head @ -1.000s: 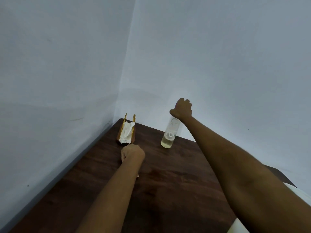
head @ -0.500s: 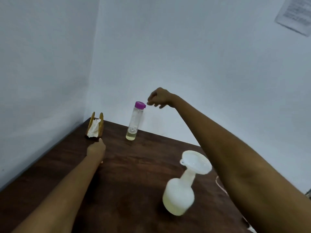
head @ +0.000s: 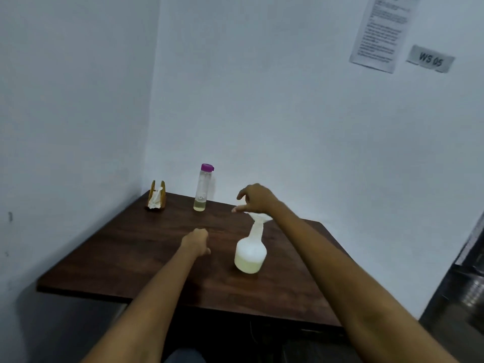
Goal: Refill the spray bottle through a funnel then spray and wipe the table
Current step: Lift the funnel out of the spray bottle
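Observation:
A round white spray bottle (head: 250,256) with pale liquid stands mid-table, a white funnel (head: 258,225) in its neck. My right hand (head: 258,199) hovers at the funnel's rim with thumb and fingers spread and loosely bent; its rim is partly hidden and I cannot tell whether they touch. My left hand (head: 196,241) rests on the dark wooden table (head: 146,252) left of the spray bottle, fingers curled, with nothing visible in it. A clear bottle (head: 202,191) with a purple cap and a little yellowish liquid stands upright near the back wall.
A wooden napkin holder (head: 156,196) with white tissue sits in the table's far left corner. Walls close off the left and back sides. A paper notice (head: 379,30) and a label hang on the back wall. A dark metal surface shows at the right edge.
My right hand left the purple cap of the clear bottle and came down and right to the funnel. My left hand stayed on the table. The camera view tilted and shifted right.

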### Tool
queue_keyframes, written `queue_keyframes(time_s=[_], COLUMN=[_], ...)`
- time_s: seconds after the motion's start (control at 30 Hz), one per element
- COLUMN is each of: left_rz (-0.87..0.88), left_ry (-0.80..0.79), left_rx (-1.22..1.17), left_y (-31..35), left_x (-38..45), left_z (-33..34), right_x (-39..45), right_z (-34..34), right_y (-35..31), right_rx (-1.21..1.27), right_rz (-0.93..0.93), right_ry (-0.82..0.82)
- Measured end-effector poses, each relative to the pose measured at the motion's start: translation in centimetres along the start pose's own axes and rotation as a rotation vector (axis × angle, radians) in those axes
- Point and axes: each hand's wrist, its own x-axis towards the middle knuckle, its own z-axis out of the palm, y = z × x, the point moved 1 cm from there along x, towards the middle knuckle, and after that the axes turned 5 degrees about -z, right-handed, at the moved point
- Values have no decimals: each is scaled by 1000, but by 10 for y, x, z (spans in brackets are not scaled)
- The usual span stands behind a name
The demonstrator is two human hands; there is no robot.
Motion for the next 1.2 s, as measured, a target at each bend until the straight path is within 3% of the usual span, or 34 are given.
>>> queue_keyframes(time_s=[0.13,0.3,0.47,0.77,0.87,0.97,1.07,1.2], left_rz=[31,59,42,80,74,74,93,95], left_ry=[26,52,19,7,10,43,72,72], left_rx=[-21,-16,-4,-219,-229,-252,-340,-363], left_y=[21,38,49,71,83,90,94,98], left_x=[-21,-24,-12,11,14,24,34,42], left_z=[-7,-6,11,52,63,71,76,73], right_x=[-27,-41,-45,-57,-63,-68,-66,-53], right_z=[26,33,33,55,60,64,70,66], right_y=[-9,-5,16,55,65,79,86,97], right_rx=[-285,-471,-402,-108,95,539,1023,1274], right_rz=[-42,-148,-184,-62,51,247,400,629], right_ry=[21,97,185,341,452,557,548,457])
